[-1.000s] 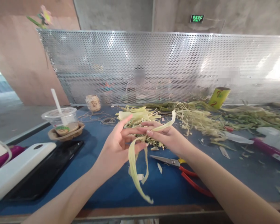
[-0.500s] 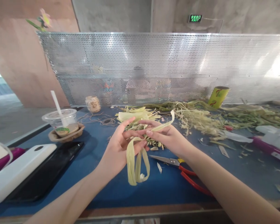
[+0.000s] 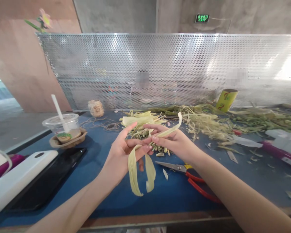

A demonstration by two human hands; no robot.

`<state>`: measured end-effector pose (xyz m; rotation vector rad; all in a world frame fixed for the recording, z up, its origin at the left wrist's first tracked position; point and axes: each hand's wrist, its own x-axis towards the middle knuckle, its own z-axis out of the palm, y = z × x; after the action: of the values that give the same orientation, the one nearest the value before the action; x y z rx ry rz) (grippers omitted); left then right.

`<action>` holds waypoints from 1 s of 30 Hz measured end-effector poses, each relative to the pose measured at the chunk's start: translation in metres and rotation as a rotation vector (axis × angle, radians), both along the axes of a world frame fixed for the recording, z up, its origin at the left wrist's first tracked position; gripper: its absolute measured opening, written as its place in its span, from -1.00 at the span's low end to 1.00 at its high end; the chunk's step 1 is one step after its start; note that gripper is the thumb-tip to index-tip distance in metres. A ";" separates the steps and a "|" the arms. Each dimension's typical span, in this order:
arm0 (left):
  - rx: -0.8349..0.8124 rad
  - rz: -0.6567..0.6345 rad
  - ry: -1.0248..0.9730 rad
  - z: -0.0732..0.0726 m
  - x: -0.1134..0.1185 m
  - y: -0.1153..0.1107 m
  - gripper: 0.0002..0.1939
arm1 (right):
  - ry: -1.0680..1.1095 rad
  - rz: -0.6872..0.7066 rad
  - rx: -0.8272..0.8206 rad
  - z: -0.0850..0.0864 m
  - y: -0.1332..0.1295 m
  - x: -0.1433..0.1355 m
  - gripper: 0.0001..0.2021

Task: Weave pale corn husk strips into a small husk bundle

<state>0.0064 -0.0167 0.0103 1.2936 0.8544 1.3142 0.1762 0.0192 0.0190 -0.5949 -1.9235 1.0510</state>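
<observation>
- Grip: the left hand (image 3: 120, 153) pinches a long, flat, pale yellow-green husk strip (image 3: 133, 173) narrowly between thumb and fingers; the right hand (image 3: 173, 140) is also closed on strip material, 1 end projecting up past it.
- Location: the husk strip is held above the middle of the blue-topped table (image 3: 106, 207), 2 lengths hanging toward its front edge. Whether these are 1 piece or 2 cannot be told; fingers hide the crossing.
- Splitting: assessed as likeliest fault; a hard pull between the hands could tear thin husk along its grain.
- Slippage: a loosened left thumb could release the hanging lengths.
- Contact: red-handled steel scissors (image 3: 177, 167) lie beside the right forearm, tips toward the table's left edge; a lowered arm could swing the points.
- Snagging: the loose, green-and-straw-coloured heap of cut stalks (image 3: 161, 149) sits just beyond the fingers; lowered strips could catch there.
</observation>
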 end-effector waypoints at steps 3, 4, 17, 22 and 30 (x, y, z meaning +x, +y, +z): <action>-0.007 -0.012 0.014 0.002 -0.001 -0.001 -0.10 | 0.023 -0.019 -0.003 0.001 0.000 0.001 -0.80; -0.014 -0.016 0.019 0.003 -0.002 -0.001 -0.11 | 0.029 -0.032 -0.011 0.001 0.001 0.000 -0.80; -0.110 0.049 -0.047 -0.004 0.001 0.005 0.04 | 0.051 -0.128 0.100 0.001 -0.002 -0.002 -0.88; -0.092 0.066 0.017 -0.008 0.005 0.005 -0.02 | 0.048 -0.208 0.179 0.001 -0.007 -0.002 -0.87; -0.052 -0.024 0.007 -0.009 0.008 0.004 -0.05 | 0.020 -0.281 -0.014 -0.001 -0.003 -0.005 -0.70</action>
<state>0.0144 -0.0130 0.0012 1.2646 0.8700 1.2617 0.1716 0.0163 0.0177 -0.8318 -1.7545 0.8873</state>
